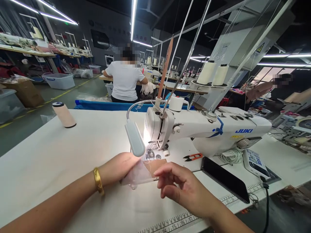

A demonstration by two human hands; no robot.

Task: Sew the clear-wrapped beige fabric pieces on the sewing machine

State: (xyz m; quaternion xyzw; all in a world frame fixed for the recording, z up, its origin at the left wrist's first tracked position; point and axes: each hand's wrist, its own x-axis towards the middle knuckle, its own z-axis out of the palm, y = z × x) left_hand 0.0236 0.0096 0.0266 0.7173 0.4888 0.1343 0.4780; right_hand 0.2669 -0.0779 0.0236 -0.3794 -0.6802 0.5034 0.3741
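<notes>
A white sewing machine stands on the white table, its needle area lit by a small grey lamp. Just in front of the presser foot lies thin pale fabric with a tan piece beside it. My left hand, a gold bracelet at its wrist, rests at the fabric's left side; its fingers are hidden behind the lamp and cloth. Over the right edge of the tan piece is my right hand, palm turned inward, fingers curled loosely and apart, with nothing visible between them.
A thread cone stands at the back left. Right of the needle area lie red-handled snips, a black phone and a coiled cable. A printed ruler runs along the front edge. A person in white sits beyond.
</notes>
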